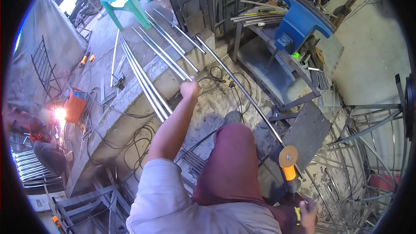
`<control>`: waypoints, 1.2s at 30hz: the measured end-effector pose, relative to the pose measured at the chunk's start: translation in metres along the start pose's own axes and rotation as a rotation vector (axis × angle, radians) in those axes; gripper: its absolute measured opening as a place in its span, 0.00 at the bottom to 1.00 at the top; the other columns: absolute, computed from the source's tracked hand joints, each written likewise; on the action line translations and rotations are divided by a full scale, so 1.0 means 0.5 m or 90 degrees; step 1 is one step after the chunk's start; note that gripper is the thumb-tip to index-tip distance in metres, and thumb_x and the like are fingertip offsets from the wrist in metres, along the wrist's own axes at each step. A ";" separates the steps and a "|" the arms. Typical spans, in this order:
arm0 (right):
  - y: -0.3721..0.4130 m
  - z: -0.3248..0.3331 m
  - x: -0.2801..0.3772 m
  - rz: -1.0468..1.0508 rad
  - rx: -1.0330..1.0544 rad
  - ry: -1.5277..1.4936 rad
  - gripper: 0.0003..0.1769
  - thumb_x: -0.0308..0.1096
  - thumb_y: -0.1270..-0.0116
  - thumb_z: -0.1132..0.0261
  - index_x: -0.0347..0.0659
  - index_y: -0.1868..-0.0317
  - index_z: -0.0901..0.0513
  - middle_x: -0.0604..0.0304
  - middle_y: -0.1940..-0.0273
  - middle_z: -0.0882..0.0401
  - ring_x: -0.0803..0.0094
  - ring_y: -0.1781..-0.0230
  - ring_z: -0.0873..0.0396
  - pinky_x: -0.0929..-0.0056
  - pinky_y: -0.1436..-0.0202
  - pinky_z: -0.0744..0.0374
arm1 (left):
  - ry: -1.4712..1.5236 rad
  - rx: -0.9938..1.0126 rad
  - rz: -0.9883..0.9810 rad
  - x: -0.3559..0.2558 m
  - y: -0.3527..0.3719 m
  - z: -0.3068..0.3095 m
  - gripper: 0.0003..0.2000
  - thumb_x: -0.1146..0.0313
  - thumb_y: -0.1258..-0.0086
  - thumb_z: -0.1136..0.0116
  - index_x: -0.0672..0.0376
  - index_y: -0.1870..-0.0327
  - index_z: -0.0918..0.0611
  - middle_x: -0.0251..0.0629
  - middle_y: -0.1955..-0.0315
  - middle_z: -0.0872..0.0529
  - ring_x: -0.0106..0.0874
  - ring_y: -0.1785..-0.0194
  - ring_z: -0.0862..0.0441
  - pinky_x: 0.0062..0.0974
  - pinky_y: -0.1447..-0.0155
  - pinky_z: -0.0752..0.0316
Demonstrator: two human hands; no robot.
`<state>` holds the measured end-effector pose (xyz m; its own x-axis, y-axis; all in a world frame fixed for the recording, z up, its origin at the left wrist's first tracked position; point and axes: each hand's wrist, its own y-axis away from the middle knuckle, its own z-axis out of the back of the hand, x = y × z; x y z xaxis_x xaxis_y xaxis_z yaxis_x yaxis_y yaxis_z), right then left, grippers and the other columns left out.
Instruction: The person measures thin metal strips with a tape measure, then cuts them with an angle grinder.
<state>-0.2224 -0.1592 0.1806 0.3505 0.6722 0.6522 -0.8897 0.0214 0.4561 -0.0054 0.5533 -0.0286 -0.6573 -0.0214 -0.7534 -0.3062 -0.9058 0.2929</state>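
Note:
My left hand reaches out ahead and is closed on the near end of a shiny metal tube, which lies on the raised concrete ledge among several like it. In my right hand, low at the right, is an angle grinder with a tan disc and an orange part near its head. The disc overlaps the lower end of a long metal pipe, which slants from the ledge down past my knee. More tubes rest to the left of my hand.
A blue bench vise tops a metal stand on the right. Black cables coil over the floor. At far left, a person crouches by a bright welding arc and an orange box. A green chair stands behind the tubes.

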 end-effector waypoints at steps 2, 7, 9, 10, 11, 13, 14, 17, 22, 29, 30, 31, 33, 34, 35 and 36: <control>-0.021 -0.067 0.003 0.006 0.069 0.042 0.24 0.38 0.18 0.24 0.31 0.30 0.12 0.46 0.47 0.04 0.62 0.44 0.05 0.59 0.35 0.13 | -0.102 0.133 -0.031 0.008 0.080 0.035 0.26 0.47 0.16 0.32 0.69 0.55 0.06 0.51 0.65 0.03 0.49 0.59 0.04 0.46 0.47 0.14; -0.076 -0.204 0.066 0.193 0.108 0.373 0.17 0.38 0.22 0.25 0.36 0.41 0.08 0.37 0.48 0.05 0.39 0.48 0.06 0.42 0.37 0.14 | -0.202 -0.090 -0.402 0.070 0.103 0.183 0.11 0.62 0.14 0.35 0.58 0.43 0.10 0.49 0.44 0.07 0.50 0.34 0.13 0.53 0.31 0.20; -0.118 -0.266 0.028 0.329 0.098 0.459 0.16 0.38 0.23 0.27 0.36 0.44 0.08 0.36 0.51 0.05 0.38 0.51 0.07 0.40 0.39 0.16 | -0.474 0.051 -0.541 0.087 0.038 0.272 0.15 0.57 0.11 0.39 0.57 0.41 0.09 0.50 0.42 0.07 0.50 0.28 0.16 0.57 0.19 0.29; -0.136 -0.299 -0.003 0.410 0.082 0.461 0.15 0.39 0.24 0.28 0.39 0.45 0.08 0.41 0.54 0.06 0.43 0.53 0.08 0.43 0.35 0.21 | -0.611 0.123 -0.608 0.090 0.009 0.306 0.16 0.55 0.10 0.41 0.56 0.39 0.09 0.50 0.41 0.07 0.50 0.25 0.18 0.60 0.13 0.34; -0.147 -0.324 -0.022 0.431 0.109 0.516 0.16 0.40 0.24 0.29 0.40 0.45 0.08 0.42 0.53 0.07 0.45 0.50 0.08 0.43 0.33 0.22 | -0.656 0.203 -0.587 0.093 -0.009 0.328 0.20 0.51 0.08 0.44 0.56 0.37 0.09 0.49 0.39 0.08 0.49 0.22 0.21 0.64 0.11 0.40; -0.159 -0.359 -0.042 0.484 0.137 0.591 0.17 0.42 0.24 0.29 0.40 0.44 0.07 0.44 0.50 0.08 0.47 0.46 0.10 0.43 0.31 0.24 | -0.749 0.362 -0.540 0.096 -0.031 0.358 0.27 0.44 0.06 0.51 0.55 0.31 0.08 0.45 0.33 0.09 0.45 0.15 0.27 0.72 0.06 0.52; -0.167 -0.373 -0.048 0.519 0.135 0.611 0.18 0.43 0.24 0.30 0.41 0.44 0.07 0.44 0.48 0.09 0.48 0.44 0.11 0.42 0.31 0.24 | -0.776 0.385 -0.503 0.090 -0.037 0.361 0.29 0.42 0.05 0.54 0.55 0.30 0.09 0.45 0.32 0.10 0.46 0.14 0.27 0.70 0.05 0.57; -0.171 -0.387 -0.048 0.566 0.137 0.590 0.18 0.44 0.24 0.28 0.41 0.43 0.07 0.45 0.45 0.11 0.48 0.41 0.12 0.43 0.30 0.24 | -0.781 0.375 -0.468 0.096 -0.048 0.349 0.33 0.40 0.04 0.59 0.60 0.35 0.07 0.49 0.34 0.10 0.48 0.19 0.22 0.66 0.03 0.57; -0.139 -0.325 0.017 0.503 0.053 0.305 0.15 0.39 0.22 0.25 0.38 0.44 0.08 0.47 0.46 0.11 0.45 0.43 0.13 0.46 0.32 0.20 | -0.552 0.317 -0.657 0.062 0.016 0.347 0.31 0.45 0.04 0.57 0.63 0.57 0.12 0.55 0.57 0.12 0.56 0.39 0.15 0.53 0.21 0.30; -0.090 -0.278 0.187 0.394 -0.022 -0.007 0.14 0.30 0.22 0.24 0.36 0.40 0.09 0.46 0.47 0.09 0.46 0.43 0.09 0.54 0.36 0.15 | -0.052 0.378 -0.710 -0.142 0.521 0.395 0.12 0.59 0.09 0.45 0.57 0.46 0.14 0.50 0.59 0.11 0.47 0.54 0.08 0.43 0.55 0.14; -0.080 -0.287 0.237 0.416 0.027 -0.060 0.17 0.29 0.23 0.23 0.34 0.38 0.11 0.49 0.47 0.09 0.51 0.42 0.09 0.56 0.34 0.15 | -0.004 0.416 -0.790 -0.157 0.614 0.386 0.09 0.65 0.15 0.37 0.57 0.43 0.14 0.53 0.50 0.11 0.49 0.46 0.08 0.45 0.46 0.12; -0.063 -0.297 0.293 0.436 0.078 -0.113 0.21 0.29 0.25 0.21 0.33 0.36 0.13 0.52 0.48 0.08 0.55 0.40 0.09 0.57 0.32 0.15 | 0.043 0.457 -0.867 -0.173 0.706 0.378 0.12 0.72 0.20 0.30 0.57 0.39 0.13 0.57 0.41 0.11 0.52 0.37 0.08 0.48 0.37 0.10; -0.036 -0.306 0.344 0.446 0.101 -0.360 0.22 0.47 0.18 0.28 0.36 0.39 0.14 0.55 0.49 0.09 0.55 0.44 0.10 0.52 0.32 0.15 | 0.238 0.664 -1.068 -0.197 0.804 0.356 0.31 0.59 0.25 0.19 0.60 0.26 0.17 0.61 0.27 0.17 0.60 0.19 0.20 0.61 0.09 0.33; -0.052 -0.321 0.323 0.358 0.152 -0.513 0.24 0.54 0.15 0.33 0.38 0.43 0.14 0.55 0.51 0.10 0.56 0.49 0.11 0.51 0.36 0.15 | 0.172 0.580 -1.074 -0.208 0.795 0.352 0.30 0.59 0.26 0.20 0.61 0.27 0.17 0.59 0.29 0.16 0.59 0.20 0.20 0.63 0.09 0.34; -0.074 -0.333 0.300 0.267 0.198 -0.666 0.28 0.61 0.12 0.38 0.41 0.46 0.15 0.55 0.54 0.11 0.56 0.54 0.11 0.50 0.40 0.15 | 0.106 0.499 -1.080 -0.216 0.767 0.341 0.29 0.59 0.26 0.20 0.62 0.29 0.17 0.57 0.30 0.16 0.59 0.21 0.19 0.65 0.10 0.35; -0.086 -0.330 0.282 0.172 0.242 -0.818 0.33 0.68 0.08 0.43 0.43 0.50 0.15 0.55 0.57 0.12 0.57 0.59 0.12 0.48 0.43 0.14 | 0.042 0.419 -1.085 -0.215 0.732 0.324 0.28 0.60 0.26 0.20 0.62 0.30 0.17 0.55 0.31 0.15 0.59 0.23 0.19 0.67 0.10 0.35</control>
<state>-0.1829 0.0568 0.1531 0.3886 -0.5364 0.7492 -0.9114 -0.3431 0.2271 -0.1585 0.2929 0.2549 0.6451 0.6113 -0.4585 -0.7367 0.3384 -0.5854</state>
